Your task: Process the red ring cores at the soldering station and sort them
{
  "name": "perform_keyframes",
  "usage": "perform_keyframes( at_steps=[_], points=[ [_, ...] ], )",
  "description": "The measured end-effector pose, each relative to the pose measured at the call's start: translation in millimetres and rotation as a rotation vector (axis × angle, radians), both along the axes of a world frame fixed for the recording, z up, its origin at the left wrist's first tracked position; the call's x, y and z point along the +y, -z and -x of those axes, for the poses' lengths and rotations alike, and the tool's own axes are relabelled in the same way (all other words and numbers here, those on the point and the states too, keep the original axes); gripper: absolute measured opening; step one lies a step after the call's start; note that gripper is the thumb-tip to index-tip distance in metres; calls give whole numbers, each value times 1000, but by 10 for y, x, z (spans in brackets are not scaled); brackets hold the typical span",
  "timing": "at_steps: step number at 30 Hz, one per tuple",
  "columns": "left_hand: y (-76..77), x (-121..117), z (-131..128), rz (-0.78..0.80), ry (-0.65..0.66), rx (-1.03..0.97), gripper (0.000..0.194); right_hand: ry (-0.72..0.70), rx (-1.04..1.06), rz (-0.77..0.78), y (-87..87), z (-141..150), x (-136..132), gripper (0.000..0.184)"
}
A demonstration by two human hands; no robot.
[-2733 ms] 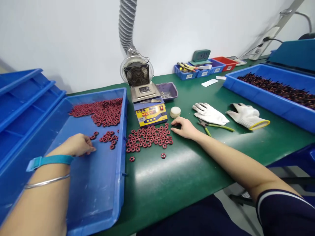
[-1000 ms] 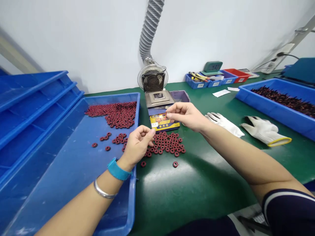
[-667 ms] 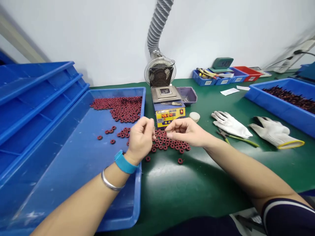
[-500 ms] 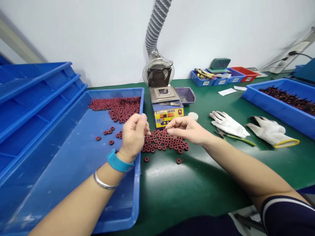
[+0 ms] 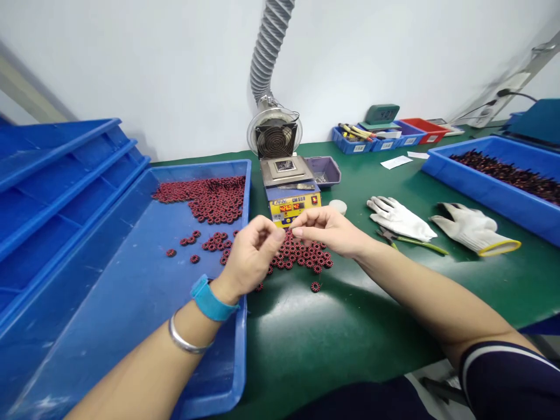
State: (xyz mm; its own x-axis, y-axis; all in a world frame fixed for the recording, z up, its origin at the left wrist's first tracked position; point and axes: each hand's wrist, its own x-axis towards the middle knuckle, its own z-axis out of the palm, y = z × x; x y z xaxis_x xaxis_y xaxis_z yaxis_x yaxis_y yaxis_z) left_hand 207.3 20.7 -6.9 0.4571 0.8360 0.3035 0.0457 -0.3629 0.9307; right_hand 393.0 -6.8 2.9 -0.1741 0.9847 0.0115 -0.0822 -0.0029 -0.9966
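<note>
My left hand [image 5: 254,254], with a teal wristband and a silver bangle, is curled in a pinch over the right rim of the blue tray [image 5: 242,350]. Opposite it, my right hand [image 5: 326,230] pinches thumb against fingers, its fingertips close to those of the left. Whatever lies between the fingers is too small or hidden to make out. Below both hands, a heap of small red-and-black wound ring coils [image 5: 301,255] spreads over the green table. One loose ring coil [image 5: 315,287] lies nearer to me. More coils [image 5: 214,198] fill the far end of the tray.
Behind the hands stands a yellow-and-blue solder pot [image 5: 293,207] under a fan and grey duct hose [image 5: 271,52]. To the right lie white gloves [image 5: 400,219] and green-handled cutters [image 5: 415,243]. Another blue bin [image 5: 485,178] holds dark parts. Stacked blue trays [image 5: 65,186] stand left.
My left hand has moved right and slightly down, turning so its fingertips come close to my right hand's. My right hand stays pinched in nearly the same spot. The view has shifted slightly.
</note>
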Motion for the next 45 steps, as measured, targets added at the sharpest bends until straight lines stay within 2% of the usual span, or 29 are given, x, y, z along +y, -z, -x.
perform_keyframes(
  at_steps=[2, 4, 10, 13, 18, 22, 25, 31, 40, 45],
  points=[
    [35, -75, -44, 42, 78, 44, 34, 9, 7, -10, -4, 9, 4, 27],
    [58, -123, -86, 78, 78, 22, 32, 37, 0, -28, -12, 0, 12, 28],
    [83, -51, -108, 105, -108, -138, 29, 149, -150, -171, -138, -178, 204, 26],
    [116, -5, -107, 148, -111, -98, 31, 226, -382, -304, -296, -331, 494, 21],
    [150, 8, -114, 186, -67, 21, 31, 310, -970, -485, -606, -505, 1115, 15],
    [170, 18, -107, 198, -43, 31, 30, 296, -1368, -497, -720, -506, 1489, 18],
    [194, 25, -102, 193, -15, 23, 30, 271, -1542, -479, -713, -459, 1649, 22],
    [194, 11, -119, 190, 16, 28, 26, 232, -1680, -406, -641, -382, 1767, 26],
    [180, 4, -129, 210, 42, 48, 23, 200, -1714, -365, -563, -332, 1795, 25],
    [177, 6, -121, 222, 47, 47, 22, 232, -1646, -405, -646, -360, 1774, 19]
  ],
)
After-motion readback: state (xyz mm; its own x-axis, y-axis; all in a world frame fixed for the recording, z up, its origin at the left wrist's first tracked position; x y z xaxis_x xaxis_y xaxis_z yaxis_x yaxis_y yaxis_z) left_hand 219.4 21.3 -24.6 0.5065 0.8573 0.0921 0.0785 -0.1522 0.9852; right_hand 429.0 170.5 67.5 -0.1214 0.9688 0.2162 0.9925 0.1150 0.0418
